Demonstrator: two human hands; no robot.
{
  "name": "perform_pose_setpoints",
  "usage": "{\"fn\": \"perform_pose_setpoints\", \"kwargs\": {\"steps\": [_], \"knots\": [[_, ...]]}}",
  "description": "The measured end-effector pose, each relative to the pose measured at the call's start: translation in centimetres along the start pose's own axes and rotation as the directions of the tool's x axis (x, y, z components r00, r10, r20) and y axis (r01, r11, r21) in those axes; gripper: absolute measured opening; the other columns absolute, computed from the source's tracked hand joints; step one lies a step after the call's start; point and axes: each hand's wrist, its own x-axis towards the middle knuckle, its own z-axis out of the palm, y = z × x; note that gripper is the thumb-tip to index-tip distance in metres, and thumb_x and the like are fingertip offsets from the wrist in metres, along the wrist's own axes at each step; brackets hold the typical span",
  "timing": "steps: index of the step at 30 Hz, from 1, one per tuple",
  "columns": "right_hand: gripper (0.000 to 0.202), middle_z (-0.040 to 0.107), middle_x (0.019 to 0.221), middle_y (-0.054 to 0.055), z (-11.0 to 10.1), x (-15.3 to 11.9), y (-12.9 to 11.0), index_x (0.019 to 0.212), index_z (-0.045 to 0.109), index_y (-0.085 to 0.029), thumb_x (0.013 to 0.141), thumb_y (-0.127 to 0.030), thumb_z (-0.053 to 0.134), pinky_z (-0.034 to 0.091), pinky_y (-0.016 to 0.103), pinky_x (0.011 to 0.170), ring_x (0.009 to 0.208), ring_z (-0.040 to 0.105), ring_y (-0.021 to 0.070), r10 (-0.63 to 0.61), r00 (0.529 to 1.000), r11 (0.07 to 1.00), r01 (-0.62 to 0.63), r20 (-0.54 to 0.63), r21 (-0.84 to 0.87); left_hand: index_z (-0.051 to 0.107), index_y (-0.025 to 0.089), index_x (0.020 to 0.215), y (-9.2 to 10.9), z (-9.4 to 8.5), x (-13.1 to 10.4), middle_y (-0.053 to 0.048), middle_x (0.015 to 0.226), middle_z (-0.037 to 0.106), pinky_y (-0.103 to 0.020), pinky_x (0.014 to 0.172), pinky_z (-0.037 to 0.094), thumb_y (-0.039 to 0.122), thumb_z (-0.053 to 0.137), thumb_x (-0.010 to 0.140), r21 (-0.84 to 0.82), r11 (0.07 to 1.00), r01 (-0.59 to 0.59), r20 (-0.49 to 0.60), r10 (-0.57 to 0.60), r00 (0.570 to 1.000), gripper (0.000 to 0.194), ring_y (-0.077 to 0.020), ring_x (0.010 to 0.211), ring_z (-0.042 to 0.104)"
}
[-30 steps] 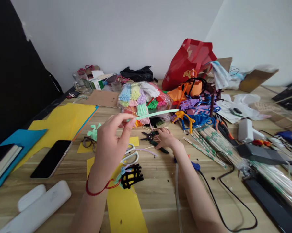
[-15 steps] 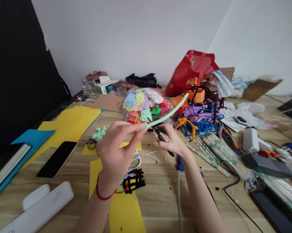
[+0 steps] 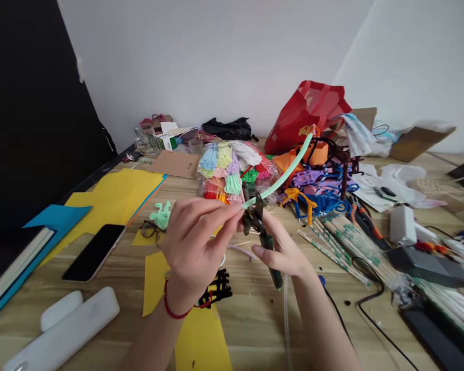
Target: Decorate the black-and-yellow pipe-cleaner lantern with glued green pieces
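Observation:
A long mint-green fuzzy stem (image 3: pixel 284 178) is pinched at its lower end by my left hand (image 3: pixel 196 242), the fingers pressed together. It curves up to the right in the air. My right hand (image 3: pixel 286 247) is wrapped round dark green-handled pliers (image 3: pixel 271 252), whose jaws stand around the stem just right of my left fingertips. Below my left hand lies a black woven lattice piece (image 3: pixel 219 288) on yellow paper (image 3: pixel 203 335). A twisted mint-green shape (image 3: pixel 162 214) rests on the table to the left.
A clear bag of coloured stems (image 3: pixel 232 167) and a red bag (image 3: pixel 305 113) stand behind. Bundled sticks (image 3: pixel 343 242) and a blue tangle (image 3: pixel 324 201) are on the right. A phone (image 3: pixel 95 252), white cases (image 3: pixel 77 330) and yellow sheets (image 3: pixel 116 196) are at left.
The pliers have turned more upright and their jaws have come around the stem near my left fingertips. Both hands and the stem have shifted slightly right.

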Motion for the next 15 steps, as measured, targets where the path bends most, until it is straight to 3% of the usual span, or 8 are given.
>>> {"fn": "perform_pose_setpoints", "kwargs": {"steps": [7,15], "knots": [[0.042,0.069,0.109,0.004,0.1,-0.8,-1.4,0.121,0.059,-0.025,0.079,-0.025,0.062,0.052,0.035,0.095,0.101,0.065,0.0231,0.076,0.996,0.997,-0.075,-0.045,0.01,0.07,0.019,0.097,0.4,0.4,-0.2,-0.002,0.087,0.075,-0.03,0.08,0.056,0.004,0.075,0.081,-0.037,0.999,-0.004,0.062,0.007,0.998,0.022,-0.0157,0.082,0.068],[0.029,0.064,0.09,0.002,-0.1,-0.4,-1.8,0.106,0.062,-0.022,0.078,-0.023,0.059,0.053,0.033,0.085,0.086,0.062,0.0195,0.097,0.995,0.994,-0.095,-0.034,0.06,0.069,0.021,0.105,0.2,0.3,-0.3,-0.002,0.094,0.075,-0.028,0.083,0.056,0.005,0.068,0.088,-0.093,0.996,0.01,0.147,0.004,0.989,0.023,-0.0146,0.089,0.07]]}}
